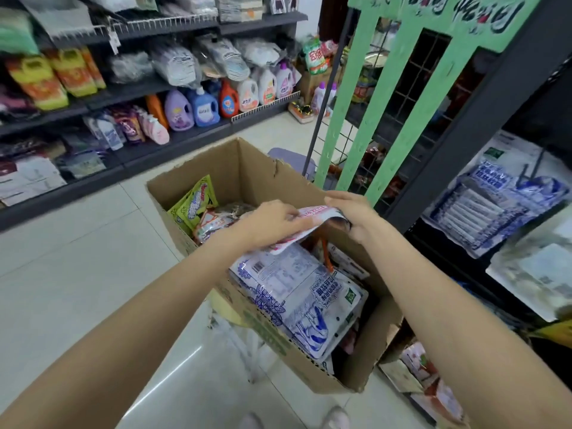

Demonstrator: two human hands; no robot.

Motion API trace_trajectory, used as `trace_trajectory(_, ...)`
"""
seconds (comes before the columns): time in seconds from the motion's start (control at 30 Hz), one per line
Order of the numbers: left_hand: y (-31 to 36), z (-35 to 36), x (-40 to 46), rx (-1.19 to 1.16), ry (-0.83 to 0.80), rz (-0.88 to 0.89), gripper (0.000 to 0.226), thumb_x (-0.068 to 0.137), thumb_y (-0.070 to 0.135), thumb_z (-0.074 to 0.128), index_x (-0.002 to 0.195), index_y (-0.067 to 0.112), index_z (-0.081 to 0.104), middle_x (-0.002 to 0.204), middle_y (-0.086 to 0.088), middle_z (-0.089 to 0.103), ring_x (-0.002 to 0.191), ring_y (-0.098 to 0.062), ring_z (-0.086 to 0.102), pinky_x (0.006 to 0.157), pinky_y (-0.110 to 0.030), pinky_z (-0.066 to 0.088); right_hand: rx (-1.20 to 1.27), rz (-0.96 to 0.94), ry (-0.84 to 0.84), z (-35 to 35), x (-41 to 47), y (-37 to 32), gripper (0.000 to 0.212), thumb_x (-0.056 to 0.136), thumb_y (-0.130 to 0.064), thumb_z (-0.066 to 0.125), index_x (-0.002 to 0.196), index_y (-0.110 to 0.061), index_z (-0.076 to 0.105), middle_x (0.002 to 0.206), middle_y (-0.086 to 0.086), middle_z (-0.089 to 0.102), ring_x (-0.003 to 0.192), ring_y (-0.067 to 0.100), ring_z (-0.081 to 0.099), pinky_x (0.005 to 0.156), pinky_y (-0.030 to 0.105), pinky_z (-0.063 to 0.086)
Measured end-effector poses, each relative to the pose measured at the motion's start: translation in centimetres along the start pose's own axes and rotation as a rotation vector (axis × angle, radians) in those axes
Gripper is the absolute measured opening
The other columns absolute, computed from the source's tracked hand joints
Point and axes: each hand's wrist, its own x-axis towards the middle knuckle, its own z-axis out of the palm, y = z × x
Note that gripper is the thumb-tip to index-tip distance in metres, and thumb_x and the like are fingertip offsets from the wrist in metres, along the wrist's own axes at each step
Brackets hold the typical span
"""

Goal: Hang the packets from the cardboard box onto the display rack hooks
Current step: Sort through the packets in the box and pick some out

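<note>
Head view, one moment, retail aisle. Item 1: open brown cardboard box (238, 171) standing on a pale tiled floor (77, 258), stocked with flat plastic packets; uppermost is a white packet with blue print (297, 292), and yellow-green packets (193, 202) stand against the far-left wall. Item 2: pink-and-white flat packet (312, 215), held above the box contents, bent upward, not yet clear of the box. Left hand (272, 224) pinches its left edge; right hand (353, 212) curls over its right end; both hands close together on this one packet. Item 3: black display rack (448, 144) to the right, already carrying blue-and-white packets (495, 205) on a hook; whether these came from the box cannot be told. Status, by judgement: task partly advanced at most; many packets remain in the box, and the held one awaits lifting across and hanging.
</note>
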Motion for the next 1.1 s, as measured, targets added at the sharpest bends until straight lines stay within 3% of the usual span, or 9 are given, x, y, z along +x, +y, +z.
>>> trace_trajectory(0.07,2.0,-2.3,-0.6,-0.059,-0.038,0.024,0.077,0.073,0.08,0.043,0.116,0.019,0.061,0.108,0.0,0.058,0.099,-0.014,0.052,0.085,-0.031,0.039,-0.004,-0.037,0.059,0.3,-0.4,-1.7,0.022,0.088,-0.002,0.062,0.109,-0.003,0.066,0.103,0.017,0.067,0.084,0.027,0.065,0.075,0.034,0.057)
trace_trajectory(0.13,2.8,-4.2,-0.3,0.092,0.008,0.046,0.053,0.086,0.051,0.057,0.128,0.017,0.056,0.122,-0.001,0.058,0.112,-0.019,0.054,0.091,-0.03,0.04,0.02,-0.031,0.09,0.5,-1.1,-3.1,0.021,0.088,-0.001,0.061,0.109,0.003,0.065,0.095,0.021,0.066,0.069,0.026,0.065,0.069,0.036,0.056)
trace_trajectory(0.2,3.3,-5.6,0.1,0.316,0.142,0.041,0.027,0.091,0.014,0.052,0.115,0.011,0.063,0.112,-0.011,0.065,0.103,-0.03,0.06,0.08,-0.036,0.046,0.043,-0.019,0.046,0.6,-2.0,-4.4,0.022,0.089,0.0,0.059,0.11,0.009,0.062,0.083,0.019,0.065,0.06,0.023,0.062,0.063,0.034,0.055)
trace_trajectory(0.27,4.0,-6.7,0.2,0.426,0.291,0.005,0.024,0.089,0.003,0.045,0.103,0.009,0.064,0.1,-0.014,0.066,0.094,-0.034,0.061,0.069,-0.037,0.046,-0.048,-0.045,-0.011,0.4,-3.1,-5.9,0.018,0.093,-0.005,0.055,0.104,0.008,0.062,0.091,0.019,0.063,0.069,0.022,0.059,0.071,0.034,0.053)
trace_trajectory(0.37,5.8,-8.1,0.5,0.396,0.42,0.036,0.013,0.09,0.008,0.048,0.085,0.017,0.057,0.094,-0.009,0.065,0.095,-0.032,0.059,0.066,-0.033,0.04,-0.425,-0.195,0.015,-0.8,-5.4,-8.1,0.037,0.099,-0.031,0.045,0.11,-0.001,0.063,0.109,0.012,0.06,0.096,0.025,0.057,0.092,0.039,0.044)
trace_trajectory(0.43,7.2,-8.9,1.2,0.353,0.491,0.053,0.011,0.09,0.016,0.051,0.092,0.02,0.061,0.098,-0.006,0.065,0.099,-0.03,0.058,0.066,-0.03,0.037,-0.494,-0.363,0.057,-2.2,-6.9,-9.6,0.05,0.097,-0.045,0.043,0.116,-0.003,0.062,0.117,0.011,0.062,0.11,0.026,0.056,0.093,0.035,0.04)
trace_trajectory(0.63,13.6,-9.8,4.1,0.3,0.626,0.269,0.012,0.092,0.024,0.055,0.098,0.023,0.066,0.088,0.001,0.067,0.091,-0.023,0.061,0.073,-0.035,0.051,-0.562,-0.863,0.298,-8.2,-9.9,-12.0,0.02,0.089,-0.033,0.063,0.073,-0.021,0.067,0.076,-0.002,0.068,0.08,0.016,0.063,0.076,0.034,0.046)
trace_trajectory(0.87,22.2,-7.6,8.8,0.295,0.547,0.416,0.015,0.094,0.027,0.054,0.101,0.02,0.065,0.089,0.002,0.064,0.094,-0.023,0.06,0.073,-0.031,0.045,-0.529,-0.887,0.547,-17.5,-8.9,-12.6,0.028,0.087,-0.033,0.064,0.064,-0.018,0.068,0.07,0.002,0.069,0.072,0.021,0.064,0.074,0.041,0.049)
trace_trajectory(1.1,26.0,-0.4,13.9,0.267,0.232,0.378,0.023,0.098,0.025,0.046,0.105,0.021,0.067,0.096,-0.008,0.067,0.094,-0.029,0.059,0.074,-0.037,0.049,-0.577,-0.688,0.457,-25.8,-7.0,-7.8,0.032,0.086,-0.028,0.067,0.056,-0.02,0.063,0.054,0.007,0.051,0.052,0.01,0.039,0.053,0.027,0.028)
